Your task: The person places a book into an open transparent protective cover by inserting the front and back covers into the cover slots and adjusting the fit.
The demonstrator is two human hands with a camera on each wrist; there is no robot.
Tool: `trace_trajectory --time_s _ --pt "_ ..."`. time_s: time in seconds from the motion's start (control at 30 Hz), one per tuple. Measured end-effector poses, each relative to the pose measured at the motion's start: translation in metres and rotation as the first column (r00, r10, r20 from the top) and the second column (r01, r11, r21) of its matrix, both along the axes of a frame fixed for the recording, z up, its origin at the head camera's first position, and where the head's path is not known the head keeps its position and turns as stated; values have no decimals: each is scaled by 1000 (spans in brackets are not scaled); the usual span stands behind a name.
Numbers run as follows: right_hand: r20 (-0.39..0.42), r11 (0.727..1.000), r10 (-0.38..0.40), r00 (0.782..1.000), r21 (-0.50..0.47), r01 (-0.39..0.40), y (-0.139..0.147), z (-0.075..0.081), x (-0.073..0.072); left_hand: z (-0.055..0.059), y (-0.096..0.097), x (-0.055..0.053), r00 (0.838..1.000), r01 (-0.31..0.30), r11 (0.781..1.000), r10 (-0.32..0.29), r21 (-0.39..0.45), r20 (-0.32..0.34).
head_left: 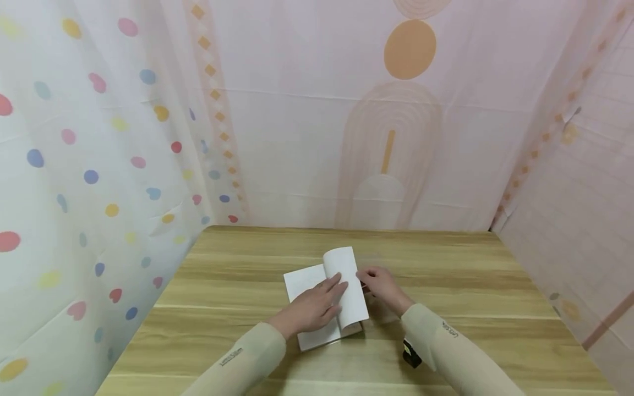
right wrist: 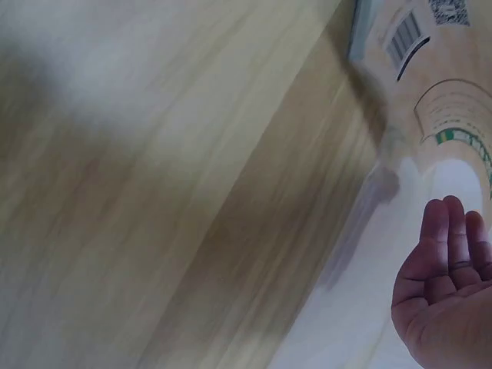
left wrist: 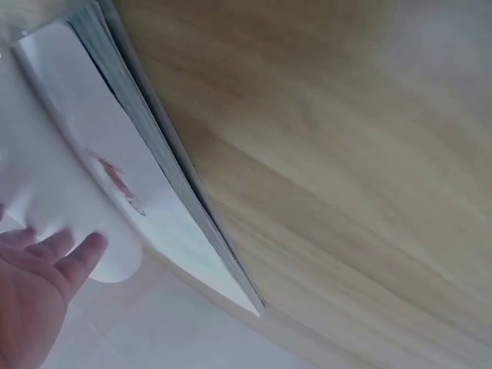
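Note:
An open book (head_left: 309,280) with white pages lies tilted on the table. Its right-hand part bows upward in a curled white leaf (head_left: 349,297). Across the pages rests my left hand (head_left: 314,308), fingers spread and fairly straight, fingertips touching the curled leaf. At that leaf's right edge, my right hand (head_left: 381,286) pinches the book with bent fingers; its thumb is hard to make out. The left wrist view shows the book's thick page edge (left wrist: 146,131) and a small reddish picture (left wrist: 119,184) on a page. A printed cover with a barcode (right wrist: 403,38) bends beside my right fingers.
The wood-grain table (head_left: 228,319) extends around the book. A small black object (head_left: 411,355) with a yellow-green patch shows by my right sleeve. Patterned curtains (head_left: 297,137) hang behind the table and on both sides.

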State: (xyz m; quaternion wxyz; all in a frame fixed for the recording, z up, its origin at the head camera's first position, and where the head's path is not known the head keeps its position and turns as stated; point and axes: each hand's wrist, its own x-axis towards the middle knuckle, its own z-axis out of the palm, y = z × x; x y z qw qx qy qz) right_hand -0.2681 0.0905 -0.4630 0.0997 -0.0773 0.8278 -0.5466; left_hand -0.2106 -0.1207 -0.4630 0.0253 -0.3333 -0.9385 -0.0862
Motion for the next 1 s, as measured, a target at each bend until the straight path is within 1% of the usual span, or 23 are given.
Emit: trace_trajectory --time_s 0.1,0.17,0.23,0.3,0.33,0.37,0.4,0.43,0.47,0.5,0.53,0.57,0.6,0.63,0.67,0.7,0.73,0.83,0.87,0.93,1.0 --pt "-8 1000 -12 1000 -9 12 0 -1 1 -1 2 -4 1000 13 998 -14 -56 -14" --pt "-22 1000 -11 1000 -10 11 0 -3 1 -2 4 -5 1000 7 996 -7 -94 3" --pt "-54 1000 -9 998 15 10 1 -5 1 -3 4 -6 1000 -10 993 12 -114 15" --pt "-102 997 -5 995 80 13 2 -7 0 -4 5 -5 999 -18 992 22 -124 28" --pt "-143 991 5 990 136 15 4 -8 -1 -4 5 -5 999 -20 992 23 -125 29" --pt "-192 979 27 981 206 14 5 -10 -2 -4 5 -5 999 -21 992 25 -122 30" --pt "-250 959 63 966 283 11 7 -11 -3 -4 6 -4 999 -19 993 23 -119 30" --pt "-305 929 111 946 369 10 10 -14 -5 -4 6 -4 1000 -14 993 17 -115 26" --pt "-349 890 167 922 455 11 12 -16 -7 -4 6 -4 1000 -4 993 6 -116 19" --pt "-381 844 223 897 536 17 14 -18 -7 -4 7 -4 1000 2 994 -1 -111 17" --pt "-400 793 279 873 609 26 17 -20 -8 -4 7 -4 1000 7 994 -6 -105 13" --pt "-400 747 327 856 664 25 19 -22 -8 -4 7 -4 1000 12 995 -11 -97 13" --pt "-388 710 362 848 704 20 22 -23 -8 -5 7 -4 1000 15 996 -14 -89 13" --pt "-364 674 385 848 739 12 24 -24 -8 -5 8 -5 1000 15 997 -14 -78 16" --pt "-335 649 397 854 761 -3 26 -24 -7 -5 8 -5 1000 8 998 -6 -68 27" --pt "-310 632 402 862 775 -16 27 -25 -6 -5 8 -5 999 -5 998 7 -55 44" --pt "-292 623 405 866 782 -28 28 -25 -5 -5 8 -6 998 -15 999 17 -47 55" --pt "-258 604 408 876 795 -48 29 -25 -3 -6 9 -8 993 -51 998 53 -25 102" --pt "-256 603 408 876 796 -48 29 -25 -2 -7 9 -9 991 -60 998 62 -19 116" --pt "-256 590 411 875 806 -41 29 -24 1 -8 8 -10 989 -71 997 71 -5 132" --pt "-262 568 418 870 822 -26 28 -23 6 -10 8 -11 987 -75 997 73 7 140"
